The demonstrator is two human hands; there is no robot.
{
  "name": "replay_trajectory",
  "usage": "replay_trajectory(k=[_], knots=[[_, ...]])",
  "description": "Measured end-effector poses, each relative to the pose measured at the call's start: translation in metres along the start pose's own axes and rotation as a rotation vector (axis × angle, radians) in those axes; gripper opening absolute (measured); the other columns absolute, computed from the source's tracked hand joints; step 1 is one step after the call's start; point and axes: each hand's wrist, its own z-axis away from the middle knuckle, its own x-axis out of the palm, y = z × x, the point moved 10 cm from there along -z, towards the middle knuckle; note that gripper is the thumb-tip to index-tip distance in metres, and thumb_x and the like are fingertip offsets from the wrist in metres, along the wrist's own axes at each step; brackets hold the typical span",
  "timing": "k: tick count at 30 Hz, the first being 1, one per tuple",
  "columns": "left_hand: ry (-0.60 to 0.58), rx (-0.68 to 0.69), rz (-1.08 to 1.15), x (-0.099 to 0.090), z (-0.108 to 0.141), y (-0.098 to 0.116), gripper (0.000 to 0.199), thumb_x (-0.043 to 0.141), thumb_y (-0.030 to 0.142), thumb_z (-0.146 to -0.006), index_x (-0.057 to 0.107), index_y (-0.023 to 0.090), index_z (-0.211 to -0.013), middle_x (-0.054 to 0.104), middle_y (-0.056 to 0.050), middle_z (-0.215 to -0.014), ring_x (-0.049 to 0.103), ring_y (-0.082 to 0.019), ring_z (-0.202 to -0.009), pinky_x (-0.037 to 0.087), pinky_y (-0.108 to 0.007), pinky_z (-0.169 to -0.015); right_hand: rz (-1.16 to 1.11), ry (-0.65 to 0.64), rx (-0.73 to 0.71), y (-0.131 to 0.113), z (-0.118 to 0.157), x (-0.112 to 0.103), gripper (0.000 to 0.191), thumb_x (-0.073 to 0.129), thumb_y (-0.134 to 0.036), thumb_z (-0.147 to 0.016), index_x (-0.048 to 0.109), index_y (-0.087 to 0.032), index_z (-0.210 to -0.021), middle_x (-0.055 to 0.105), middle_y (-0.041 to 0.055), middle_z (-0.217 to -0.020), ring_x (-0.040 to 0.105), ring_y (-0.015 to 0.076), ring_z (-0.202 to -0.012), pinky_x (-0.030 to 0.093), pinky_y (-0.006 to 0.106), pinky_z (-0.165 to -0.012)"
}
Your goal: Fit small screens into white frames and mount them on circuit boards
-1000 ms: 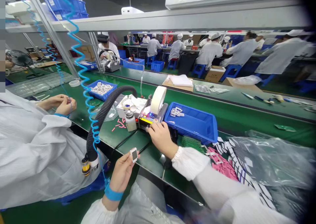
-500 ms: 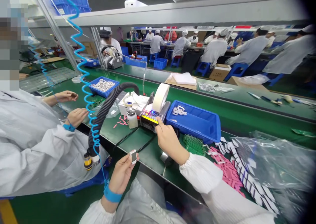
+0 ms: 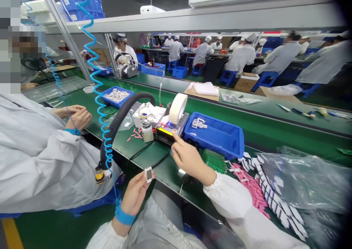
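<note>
A: Long green assembly bench (image 3: pixel 148 162) in a crowded workshop. Any writing readable?
B: Too small on the grey tape dispenser (image 3: pixel 167 131).
A: Hands?
B: Near the dispenser, the left hand (image 3: pixel 134 196) pinches a small white rectangular frame (image 3: pixel 149 174); the right hand (image 3: pixel 188 159) holds nothing, forefinger extended just beside it.

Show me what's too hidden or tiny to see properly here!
All of these are in the head view:
The small white part in the left hand: too small to tell what it is.
The buttons on the tape machine: too small to read.
The pieces under the plastic bag: blurred by the film.
The bag's right end: cut off by the dark picture edge.
</note>
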Motion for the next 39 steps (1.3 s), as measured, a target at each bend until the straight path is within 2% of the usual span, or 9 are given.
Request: replay_trajectory(k=[4,10,13,17,21,24,27,33,39], knots=[[0.04,-0.011,-0.009,-0.01,0.004,0.0,0.031,0.078,0.029,-0.061,0.073,0.013,-0.088,0.074,-0.011,-0.092,0.067,-0.02,-0.088,0.046,-0.032,-0.095,0.319,-0.116,0.042,0.017,-0.002,0.019,0.017,0.04,-0.017,-0.086,0.056,-0.013,-0.081,0.027,0.0174,-0.147,0.057,0.0113,-0.054,0.038,0.028,-0.05],[0.055,-0.036,-0.018,-0.009,0.003,-0.008,0.032,0.079,0.029,-0.06,0.073,0.012,-0.087,0.074,-0.012,-0.091,0.068,-0.021,-0.088,0.046,-0.033,-0.094,0.386,-0.18,-0.005,0.017,-0.006,0.022,0.019,0.037,-0.016,-0.086,0.055,-0.012,-0.083,0.029,0.0211,-0.145,0.059,0.0154,-0.051,0.036,0.03,-0.046],[0.043,-0.035,-0.017,-0.002,0.002,-0.01,0.033,0.079,0.028,-0.061,0.073,0.012,-0.088,0.074,-0.013,-0.092,0.068,-0.021,-0.089,0.046,-0.034,-0.095,0.243,-0.164,0.043,0.022,-0.007,0.015,0.018,0.037,-0.015,-0.087,0.055,-0.014,-0.082,0.036,0.0179,-0.143,0.063,0.0168,-0.061,0.043,0.03,-0.053],[0.029,-0.032,-0.014,0.004,0.002,-0.011,0.029,0.078,0.027,-0.062,0.073,0.012,-0.087,0.074,-0.012,-0.093,0.068,-0.021,-0.088,0.045,-0.034,-0.097,-0.209,0.012,0.079,0.027,0.007,-0.019,0.019,0.039,-0.015,-0.088,0.054,-0.018,-0.076,0.06,0.0106,-0.122,0.06,0.02,-0.102,0.046,0.029,-0.079],[0.023,-0.06,0.0,0.004,0.005,-0.014,0.026,0.078,0.024,-0.062,0.073,0.013,-0.085,0.074,-0.01,-0.091,0.068,-0.019,-0.087,0.049,-0.029,-0.093,-0.498,0.257,0.239,0.048,0.068,-0.061,0.018,0.044,-0.026,-0.089,0.058,-0.02,-0.079,0.066,0.007,-0.095,0.061,0.0191,-0.09,0.047,0.031,-0.078],[0.016,-0.102,0.006,0.007,0.009,-0.018,0.025,0.078,0.021,-0.061,0.072,0.012,-0.084,0.075,-0.009,-0.089,0.069,-0.018,-0.085,0.052,-0.027,-0.088,-0.585,0.343,0.494,0.07,0.14,-0.066,0.018,0.049,-0.032,-0.088,0.061,-0.02,-0.082,0.065,0.0045,-0.08,0.06,0.0171,-0.071,0.048,0.028,-0.063],[-0.013,-0.116,-0.022,0.018,0.012,-0.023,0.023,0.076,0.021,-0.063,0.072,0.012,-0.083,0.075,-0.009,-0.088,0.069,-0.018,-0.085,0.052,-0.027,-0.088,-0.557,0.432,0.686,0.08,0.217,-0.063,0.016,0.054,-0.033,-0.085,0.063,-0.02,-0.082,0.063,0.0042,-0.079,0.058,0.0169,-0.069,0.047,0.028,-0.06],[-0.174,-0.221,-0.127,0.06,0.023,-0.051,0.028,0.076,0.029,-0.064,0.072,0.013,-0.087,0.075,-0.009,-0.091,0.068,-0.018,-0.086,0.05,-0.029,-0.092,-0.288,0.509,0.95,0.069,0.337,-0.037,0.018,0.051,-0.036,-0.088,0.062,-0.021,-0.085,0.059,0.0043,-0.076,0.055,0.0173,-0.064,0.047,0.03,-0.056],[-0.284,-0.271,-0.161,0.085,0.037,-0.071,0.026,0.071,0.029,-0.07,0.072,0.014,-0.091,0.073,-0.009,-0.099,0.066,-0.018,-0.093,0.046,-0.03,-0.096,-0.238,0.256,0.972,0.064,0.37,0.019,0.026,0.038,-0.03,-0.091,0.062,-0.022,-0.085,0.067,0.0068,-0.087,0.064,0.0222,-0.082,0.051,0.035,-0.076]])
